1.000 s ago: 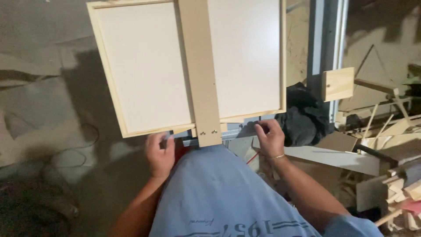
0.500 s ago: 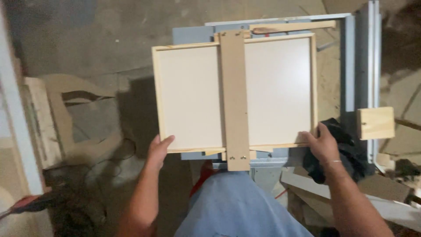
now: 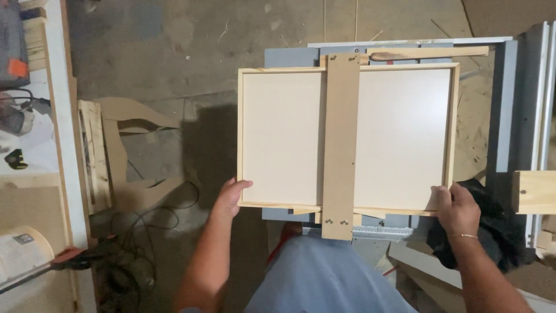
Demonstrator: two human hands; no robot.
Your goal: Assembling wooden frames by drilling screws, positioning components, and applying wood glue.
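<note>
A wooden frame [image 3: 399, 136] with a pale panel and a brown centre brace lies flat on a grey saw table [image 3: 289, 59]. My left hand [image 3: 230, 196] grips the frame's near left corner. My right hand [image 3: 456, 207] grips its near right corner, a thin bracelet on the wrist. The brace is screwed at both ends and sticks out past the near edge.
A black cloth [image 3: 498, 229] lies right of my right hand. A wood block [image 3: 534, 192] sits on the metal rail [image 3: 538, 104]. Cables [image 3: 136, 255] and board offcuts [image 3: 124, 124] lie on the floor at left, beside a white bench [image 3: 58, 127].
The frame has shifted from tilted and close in to square on the saw table. My hands moved apart from the brace's end to the two near corners.
</note>
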